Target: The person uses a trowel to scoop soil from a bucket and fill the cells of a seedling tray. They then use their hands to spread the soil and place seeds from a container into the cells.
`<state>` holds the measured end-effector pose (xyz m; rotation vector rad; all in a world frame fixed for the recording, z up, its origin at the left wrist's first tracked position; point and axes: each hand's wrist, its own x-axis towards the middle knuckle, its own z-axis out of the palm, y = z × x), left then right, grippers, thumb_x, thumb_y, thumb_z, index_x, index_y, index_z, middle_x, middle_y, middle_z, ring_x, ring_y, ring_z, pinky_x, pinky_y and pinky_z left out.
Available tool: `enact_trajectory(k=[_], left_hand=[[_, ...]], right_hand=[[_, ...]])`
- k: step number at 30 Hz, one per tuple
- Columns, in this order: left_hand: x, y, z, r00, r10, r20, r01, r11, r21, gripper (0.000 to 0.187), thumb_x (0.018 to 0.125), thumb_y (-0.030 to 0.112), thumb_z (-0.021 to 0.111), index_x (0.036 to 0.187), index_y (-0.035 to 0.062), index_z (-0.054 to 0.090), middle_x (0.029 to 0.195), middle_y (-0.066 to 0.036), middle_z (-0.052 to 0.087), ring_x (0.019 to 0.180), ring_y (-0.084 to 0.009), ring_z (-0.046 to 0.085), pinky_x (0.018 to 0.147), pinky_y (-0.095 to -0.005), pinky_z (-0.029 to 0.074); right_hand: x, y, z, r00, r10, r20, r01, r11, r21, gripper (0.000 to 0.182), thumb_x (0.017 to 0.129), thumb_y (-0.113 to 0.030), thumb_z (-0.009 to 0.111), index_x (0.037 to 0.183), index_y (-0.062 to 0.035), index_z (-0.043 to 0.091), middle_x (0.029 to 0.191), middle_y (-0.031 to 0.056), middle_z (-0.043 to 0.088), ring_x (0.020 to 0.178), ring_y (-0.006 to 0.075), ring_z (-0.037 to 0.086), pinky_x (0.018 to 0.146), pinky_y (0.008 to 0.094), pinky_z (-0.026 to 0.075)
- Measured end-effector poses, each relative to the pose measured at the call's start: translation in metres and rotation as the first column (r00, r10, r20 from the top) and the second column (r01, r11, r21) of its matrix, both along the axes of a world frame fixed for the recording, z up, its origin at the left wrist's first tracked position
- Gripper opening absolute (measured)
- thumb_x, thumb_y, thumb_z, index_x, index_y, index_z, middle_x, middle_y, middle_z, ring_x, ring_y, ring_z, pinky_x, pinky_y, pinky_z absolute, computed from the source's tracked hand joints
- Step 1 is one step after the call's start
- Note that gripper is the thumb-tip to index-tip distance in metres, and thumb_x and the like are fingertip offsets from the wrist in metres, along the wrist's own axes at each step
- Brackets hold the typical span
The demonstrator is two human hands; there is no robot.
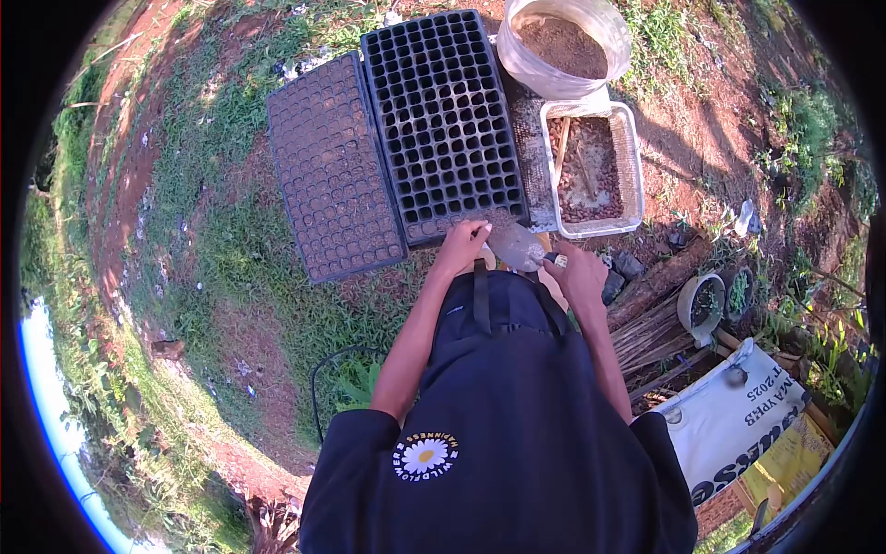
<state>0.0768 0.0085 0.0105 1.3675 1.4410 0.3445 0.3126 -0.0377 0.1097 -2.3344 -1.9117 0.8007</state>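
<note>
My right hand (580,273) is wrapped round the dark handle of a trowel (515,246). The trowel's metal blade, with soil on it, points left over the near edge of the black seedling tray (449,111). My left hand (464,246) is at that same edge, close to the blade's tip. Its fingers are bent together, and what they hold, if anything, is hidden. Dark soil fills the nearest row of this tray, while the cells behind it are hollow. Beside it on the left lies a second seedling tray (334,166), its cells filled with soil.
A white bucket of soil (563,46) stands at the back right. In front of it sits a pale plastic basin (637,175) with reddish-brown pieces and a stick. Sticks, a log (660,277), pots and a printed sack (738,415) lie to the right. Grass surrounds the trays.
</note>
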Motion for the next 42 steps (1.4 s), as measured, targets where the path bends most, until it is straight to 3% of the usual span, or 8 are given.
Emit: enact_trajectory(k=[14,20,22,25,32,35,39,42], left_hand=[[0.003,0.001,-0.003,0.995,0.089,0.048,-0.091,0.995,0.047,0.044,0.096,0.032,0.063,0.124,-0.0023,0.065,0.109,-0.019,0.066,0.075,-0.0233,0.065,0.076,-0.0351,0.051],[-0.006,0.002,-0.001,0.987,0.139,0.079,-0.141,0.990,0.022,0.038,0.096,0.030,0.062,0.124,0.0046,0.067,0.089,-0.011,0.068,0.068,-0.0152,0.056,0.068,-0.0315,0.048],[-0.011,0.003,-0.007,0.981,0.179,0.076,-0.188,0.975,0.123,0.034,0.097,0.027,0.061,0.122,0.0066,0.068,0.080,-0.007,0.067,0.067,-0.0118,0.054,0.065,-0.0288,0.046],[-0.017,0.005,-0.009,0.948,0.275,0.158,-0.298,0.943,0.148,0.032,0.097,0.026,0.061,0.121,0.0064,0.068,0.081,-0.006,0.067,0.067,-0.0110,0.054,0.065,-0.0287,0.047],[-0.021,0.014,0.001,0.937,0.335,0.100,-0.346,0.929,0.129,0.027,0.099,0.020,0.057,0.120,0.0063,0.067,0.090,-0.004,0.072,0.073,-0.0094,0.057,0.071,-0.0269,0.049],[-0.022,0.013,0.007,0.944,0.314,0.103,-0.327,0.934,0.147,0.027,0.099,0.020,0.057,0.121,0.0068,0.067,0.092,-0.005,0.072,0.076,-0.0096,0.059,0.072,-0.0266,0.049],[-0.026,0.007,0.003,0.927,0.328,0.180,-0.359,0.916,0.180,0.027,0.098,0.019,0.058,0.121,0.0061,0.067,0.090,-0.005,0.072,0.073,-0.0098,0.058,0.070,-0.0262,0.048],[-0.031,0.007,0.012,0.930,0.345,0.125,-0.362,0.918,0.160,0.029,0.097,0.019,0.061,0.121,0.0046,0.067,0.085,-0.005,0.070,0.071,-0.0098,0.058,0.069,-0.0265,0.049]], right_hand=[[0.002,0.004,-0.010,0.999,-0.028,-0.029,0.029,0.999,0.025,0.034,0.075,-0.037,0.081,0.097,-0.0123,0.074,0.077,0.0193,0.070,0.076,0.0366,0.070,0.066,0.0471,0.051],[0.008,0.002,-0.011,0.999,-0.042,0.005,0.041,0.994,0.100,0.033,0.074,-0.037,0.081,0.099,-0.0152,0.074,0.076,0.0180,0.070,0.076,0.0361,0.070,0.067,0.0465,0.051],[0.011,0.003,-0.008,0.999,-0.020,0.025,0.015,0.986,0.164,0.033,0.074,-0.037,0.081,0.099,-0.0157,0.075,0.075,0.0173,0.070,0.075,0.0360,0.069,0.068,0.0463,0.051],[0.018,0.014,0.004,0.999,-0.013,0.041,0.004,0.979,0.205,0.033,0.075,-0.038,0.081,0.098,-0.0157,0.074,0.074,0.0162,0.070,0.075,0.0351,0.069,0.068,0.0458,0.051],[0.053,0.108,0.074,0.999,-0.034,-0.037,0.043,0.958,0.282,0.032,0.078,-0.045,0.079,0.097,-0.0202,0.076,0.084,0.0075,0.074,0.076,0.0271,0.070,0.071,0.0415,0.050],[0.087,0.171,0.090,0.996,-0.078,-0.051,0.090,0.936,0.341,0.034,0.077,-0.052,0.076,0.097,-0.0242,0.077,0.097,0.0102,0.076,0.074,0.0213,0.069,0.067,0.0388,0.052],[0.108,0.245,0.110,0.990,-0.133,-0.040,0.138,0.977,0.163,0.048,0.078,-0.060,0.071,0.102,-0.0180,0.076,0.076,0.0039,0.073,0.066,0.0151,0.064,0.062,0.0352,0.049],[0.102,0.241,0.100,0.992,-0.126,-0.021,0.128,0.982,0.136,0.051,0.078,-0.061,0.070,0.103,-0.0164,0.074,0.077,0.0042,0.073,0.069,0.0160,0.065,0.066,0.0358,0.050]])
